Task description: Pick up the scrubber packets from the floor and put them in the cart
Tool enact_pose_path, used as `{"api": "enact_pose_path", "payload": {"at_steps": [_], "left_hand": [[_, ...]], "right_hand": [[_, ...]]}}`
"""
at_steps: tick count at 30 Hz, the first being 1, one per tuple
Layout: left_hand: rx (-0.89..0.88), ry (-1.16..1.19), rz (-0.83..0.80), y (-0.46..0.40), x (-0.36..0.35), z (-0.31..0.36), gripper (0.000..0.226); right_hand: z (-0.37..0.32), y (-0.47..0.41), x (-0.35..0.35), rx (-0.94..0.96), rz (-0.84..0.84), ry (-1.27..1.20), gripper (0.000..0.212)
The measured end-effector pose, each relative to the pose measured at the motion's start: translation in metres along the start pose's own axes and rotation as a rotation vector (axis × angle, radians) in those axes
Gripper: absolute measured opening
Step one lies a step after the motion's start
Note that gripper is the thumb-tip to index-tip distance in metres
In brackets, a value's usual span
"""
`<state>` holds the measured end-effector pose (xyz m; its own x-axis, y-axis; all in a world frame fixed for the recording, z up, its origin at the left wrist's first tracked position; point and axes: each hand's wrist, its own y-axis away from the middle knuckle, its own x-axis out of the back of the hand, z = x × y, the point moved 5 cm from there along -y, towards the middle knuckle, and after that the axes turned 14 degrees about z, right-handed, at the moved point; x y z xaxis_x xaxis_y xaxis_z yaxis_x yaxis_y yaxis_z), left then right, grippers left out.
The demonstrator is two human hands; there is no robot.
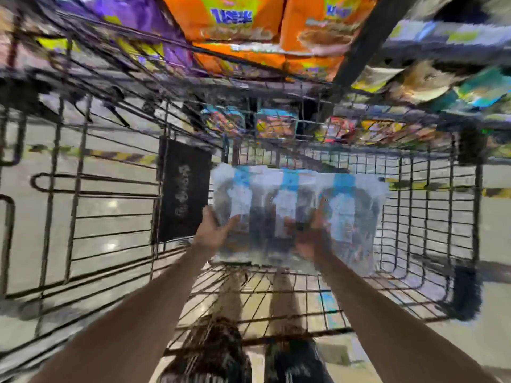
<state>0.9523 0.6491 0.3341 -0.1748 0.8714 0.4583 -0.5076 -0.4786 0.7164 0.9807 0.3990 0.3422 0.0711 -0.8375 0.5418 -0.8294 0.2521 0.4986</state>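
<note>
i record the head view as heavily blurred; fine detail is unreliable. at far left, the dark wire side wall of the shopping cart [69, 217] runs up the frame, with pale polished floor [110, 200] visible through its bars and a yellow-and-black striped floor marking [119, 155] beyond. a black rectangular panel with faint lettering [184, 189] sits against the cart's wire wall, just left of the load.

my left hand [213, 233] grips the lower left edge of the clear plastic bundle of scrubber packets with blue bands [298, 211]; the thumb lies over the front face and the fingers appear wrapped behind, though blur hides them. the bundle is held up inside the cart basket, above its wire floor, roughly level. whether it touches the cart i cannot tell.

my right hand [312, 239] holds the bundle's lower middle-right portion; its fingers sit against the plastic, but i cannot tell how far they curl.

below the wire floor, two legs and dark footwear [215, 352] show through. at upper centre and right, orange snack packets [249, 20] and mixed coloured packets [431, 81] fill store shelving.
</note>
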Motion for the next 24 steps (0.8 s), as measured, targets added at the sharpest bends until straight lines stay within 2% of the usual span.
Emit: {"api": "enact_pose_path", "payload": {"at_steps": [1,2,3,4,5,6,7,9,10,14,18,20,22,24], "left_hand": [[0.012,-0.018,0.001,-0.009,-0.005,-0.013,0.064],[0.003,-0.097,0.021,-0.008,-0.007,-0.017,0.069],[-0.03,-0.18,0.054,-0.007,-0.007,-0.017,0.069],[-0.084,-0.278,0.11,-0.004,-0.005,-0.014,0.07],[-0.179,-0.381,0.169,-0.003,-0.005,-0.008,0.072],[-0.261,-0.455,0.195,-0.001,-0.005,-0.004,0.075],[-0.322,-0.492,0.186,0.003,-0.007,-0.002,0.077],[-0.412,-0.526,0.083,0.01,-0.012,-0.003,0.079],[-0.415,-0.551,0.03,0.011,-0.016,-0.003,0.079],[-0.337,-0.777,-0.019,0.005,-0.027,-0.009,0.09],[-0.308,-0.972,-0.061,0.003,-0.024,0.005,0.097],[-0.297,-0.994,-0.1,0.008,-0.014,0.018,0.085],[-0.315,-1.054,-0.098,0.02,0.001,0.033,0.083],[-0.415,-1.189,-0.066,0.038,0.018,0.056,0.087]], "right_hand": [[0.008,-0.002,-0.002,-0.094,0.084,-0.06,0.017],[0.024,-0.005,-0.01,-0.194,0.1,-0.181,0.024],[0.027,-0.007,-0.016,-0.216,0.087,-0.234,0.025],[0.023,-0.008,-0.016,-0.17,0.107,-0.205,0.02],[0.017,-0.009,-0.011,-0.022,0.184,-0.041,0.02],[0.016,-0.01,-0.009,0.164,0.221,0.108,0.04],[0.019,-0.009,-0.013,0.271,0.167,0.204,0.065],[0.024,-0.006,-0.018,0.275,0.037,0.358,0.106],[0.024,-0.005,-0.018,0.279,0.002,0.407,0.113],[0.024,-0.015,-0.022,0.22,-0.076,0.434,0.111],[0.024,-0.015,-0.022,0.183,-0.086,0.494,0.109],[0.011,-0.005,-0.011,0.131,-0.104,0.54,0.09],[-0.012,0.011,0.011,0.104,-0.115,0.601,0.056],[-0.037,0.031,0.034,0.176,-0.129,0.666,0.051]]}}
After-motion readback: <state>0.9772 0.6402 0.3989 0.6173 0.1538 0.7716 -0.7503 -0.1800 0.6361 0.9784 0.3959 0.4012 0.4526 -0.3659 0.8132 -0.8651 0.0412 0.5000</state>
